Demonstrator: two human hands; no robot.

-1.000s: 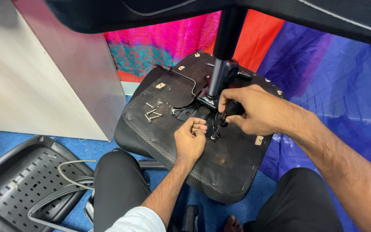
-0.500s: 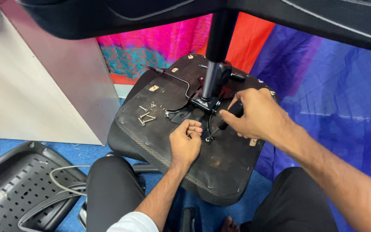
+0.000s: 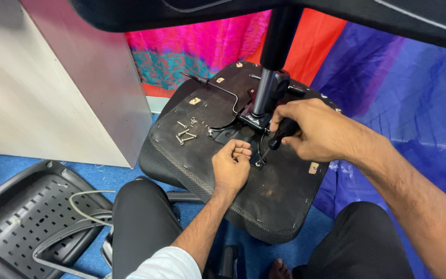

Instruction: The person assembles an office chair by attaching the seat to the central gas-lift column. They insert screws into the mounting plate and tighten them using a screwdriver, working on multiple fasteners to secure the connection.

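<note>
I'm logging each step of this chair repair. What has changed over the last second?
Little changed. The right hand shifted its screwdriver slightly down the mechanism plate, tip now at a screw beside the left hand. The left hand stays loosely curled on the upturned seat. The loose screws lie where they were.

Makeshift repair spot indoors: blue carpet floor (image 3: 6,165), dismantled chair parts (image 3: 27,222), fabric backdrop (image 3: 197,46).
</note>
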